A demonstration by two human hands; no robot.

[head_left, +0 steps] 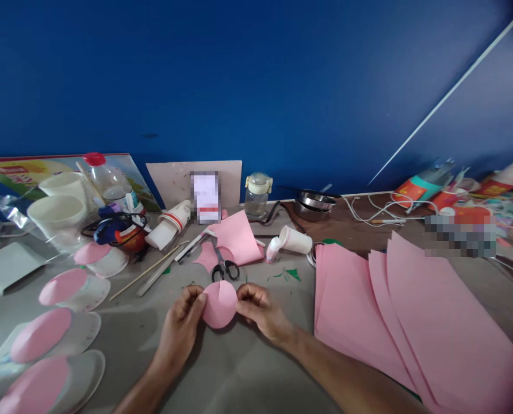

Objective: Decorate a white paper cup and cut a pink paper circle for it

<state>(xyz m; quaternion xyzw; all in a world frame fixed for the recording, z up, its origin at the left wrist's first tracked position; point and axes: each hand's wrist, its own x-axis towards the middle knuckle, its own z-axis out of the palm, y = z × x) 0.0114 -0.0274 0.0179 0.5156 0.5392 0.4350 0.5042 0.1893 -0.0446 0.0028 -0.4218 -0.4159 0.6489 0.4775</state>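
Observation:
A round pink paper disc (220, 307) with a slit from its top edge is held between my two hands, over the grey table (239, 368). My left hand (184, 322) pinches its left edge, and my right hand (263, 313) pinches its right edge. Just beyond the disc lie black-handled scissors (225, 270), with their blades over pink paper scraps (238, 238). Several paper cups (86, 336) topped with pink discs stand in a column at the left.
Pink sheets (355, 305) are stacked at the right. At the back are a phone (207, 198), a glass jar (257, 198), metal bowls (314, 204) and a white cable (360, 213). A wooden stick (146, 273) lies left of centre, near a bottle (110, 178).

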